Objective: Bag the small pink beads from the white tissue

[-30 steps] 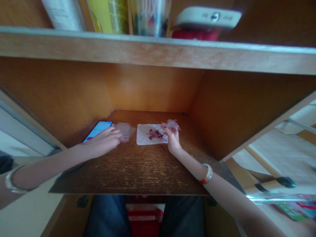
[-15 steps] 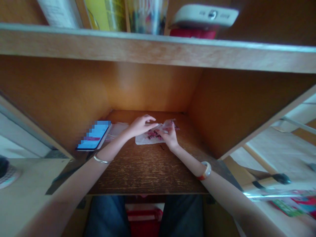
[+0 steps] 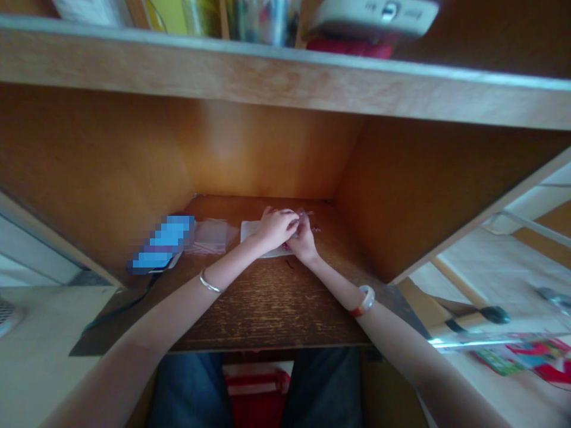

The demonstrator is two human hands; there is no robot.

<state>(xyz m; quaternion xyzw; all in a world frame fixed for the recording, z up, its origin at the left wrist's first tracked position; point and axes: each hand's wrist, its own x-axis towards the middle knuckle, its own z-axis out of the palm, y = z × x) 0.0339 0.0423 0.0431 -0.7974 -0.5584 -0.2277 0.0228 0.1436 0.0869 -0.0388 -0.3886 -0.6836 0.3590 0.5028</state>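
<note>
My right hand [image 3: 304, 242] is closed round a small clear plastic bag [image 3: 303, 215], whose crinkled top shows above the fingers. My left hand [image 3: 279, 229] reaches across from the left, its fingers curled in against the right hand at the bag. Under both hands lies a white sheet or flat pouch [image 3: 248, 230]. Small dark red pieces [image 3: 285, 246], like dried buds or beads, peek out between the hands; most are covered. A few more red bits [image 3: 316, 229] show just right of the bag.
Left of the hands, a stack of clear plastic bags [image 3: 212, 236] lies beside a phone [image 3: 163, 244] with a cable. The worn brown desk [image 3: 267, 303] is boxed in by wooden side panels. A shelf edge [image 3: 267, 77] crosses overhead, with containers and a white device [image 3: 375, 18] on it.
My left hand has moved right, from above the white sheet to the bag, and its fingers have closed in. My right hand stays at the bag. The view has shifted slightly.
</note>
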